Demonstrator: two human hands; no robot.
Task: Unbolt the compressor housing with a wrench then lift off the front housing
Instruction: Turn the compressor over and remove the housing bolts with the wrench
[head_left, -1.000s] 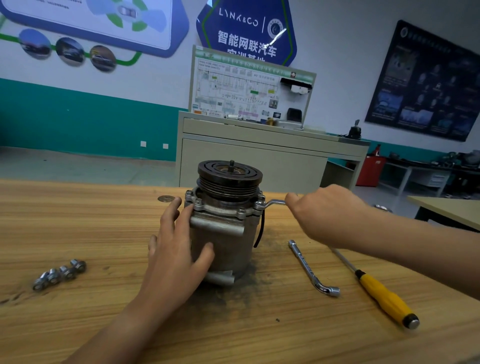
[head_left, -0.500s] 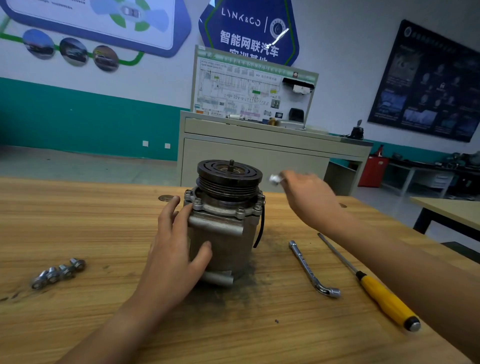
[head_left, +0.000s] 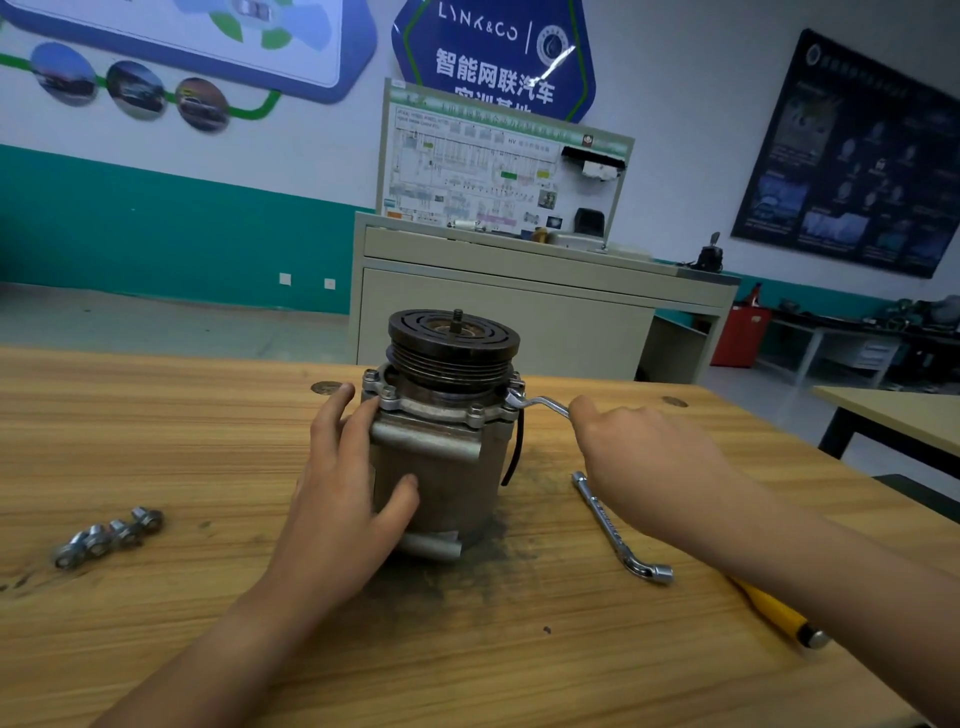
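- Compressor (head_left: 441, 467): stands upright mid-worktop (head_left: 208, 441), nearer the far edge. The pulley (head_left: 453, 338) is on top, so the flange faces up where I can reach it.
- Front housing (head_left: 441, 408): seated on the body under the pulley. Several bolts (head_left: 475, 413) show in its flange, so I judge unbolting is under way and lifting is not yet due.
- Left hand (head_left: 343, 499): open, fingers spread, palm flat on the compressor's left side, thumb across its front. I brace here so the body does not turn with the wrench.
- Right hand (head_left: 639, 457): curled round the handle of the wrench (head_left: 540, 402), right of the compressor. The wrench head sits on the bolt at the flange's right side.
- Loose bolts (head_left: 109, 535): a small cluster toward the left edge, well apart from the work, probably parked out of the way.
- Socket wrench (head_left: 618, 525): lies flat just right of the compressor, within reach.
- Screwdriver (head_left: 774, 613): yellow handle, toward the right edge, partly hidden by my right forearm.
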